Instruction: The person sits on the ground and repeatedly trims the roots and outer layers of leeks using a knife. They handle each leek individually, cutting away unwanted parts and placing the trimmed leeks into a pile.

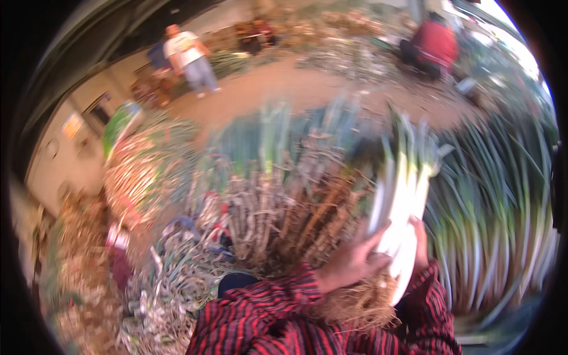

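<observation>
A bundle of peeled white leeks or large green onions [404, 213] stands nearly upright before me, roots down and green tops up. My left hand [357, 259] grips its left side low on the white stems. On the right side my right hand [419, 242] holds the same stems, partly hidden behind them. The brown fibrous roots [361, 306] hang near my lap. Close on the right stand many cleaned stalks [483, 230] with green tops. Unpeeled stalks with dry, soiled skins [257, 222] stand ahead on the left.
Stripped leaves and peelings [164, 293] heap on the floor at my left. Beyond them lies a large pile of stalks [137, 173]. One person [188, 57] stands at the back left; another in red [432, 46] crouches at the back right. Brown floor [275, 84] stretches between.
</observation>
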The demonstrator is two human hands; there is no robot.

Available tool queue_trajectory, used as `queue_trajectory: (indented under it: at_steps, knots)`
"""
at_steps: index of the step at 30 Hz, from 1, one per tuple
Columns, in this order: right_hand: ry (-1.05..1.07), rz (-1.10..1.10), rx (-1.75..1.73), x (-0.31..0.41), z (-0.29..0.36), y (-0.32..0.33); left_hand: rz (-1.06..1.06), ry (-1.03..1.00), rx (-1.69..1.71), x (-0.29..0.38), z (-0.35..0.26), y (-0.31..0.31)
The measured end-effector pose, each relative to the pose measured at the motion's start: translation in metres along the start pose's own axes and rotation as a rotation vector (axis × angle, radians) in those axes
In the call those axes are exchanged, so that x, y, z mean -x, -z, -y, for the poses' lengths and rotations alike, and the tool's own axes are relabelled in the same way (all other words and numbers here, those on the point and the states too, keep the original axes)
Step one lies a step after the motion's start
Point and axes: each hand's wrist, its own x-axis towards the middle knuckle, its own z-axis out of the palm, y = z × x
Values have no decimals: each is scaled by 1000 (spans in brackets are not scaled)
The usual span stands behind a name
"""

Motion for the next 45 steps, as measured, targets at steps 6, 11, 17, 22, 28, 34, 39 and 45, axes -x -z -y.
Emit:
queue_trajectory:
  at_steps: [6, 11, 17, 22, 28, 34, 39, 45]
  knots:
    - [65, 87, 101, 49, 30, -22, -95, -124, -119, 38, -78, 0]
    - [382, 261, 151, 101, 89, -34, -104, -366, -212, 37, -130, -37]
    - [568, 134, 257, 146, 254, 29, 22, -793, -25, -94, -244, -125]
    - [755, -439, 80, 161, 338, 198, 160, -691, 279, -181, -242, -162]
    - [251, -946, 101, 131, 151, 370, 202, 138, 248, -144, -55, -76]
    - [-183, -916, 998, 72, 8, 385, 126, 688, 333, -34, 84, -33]
    - [-425, -952, 1706, 23, -51, 401, 38, 992, 571, 64, 160, -34]
    - [-552, -1042, 2103, 4, -67, 427, 45, 1223, 691, 118, 207, -50]
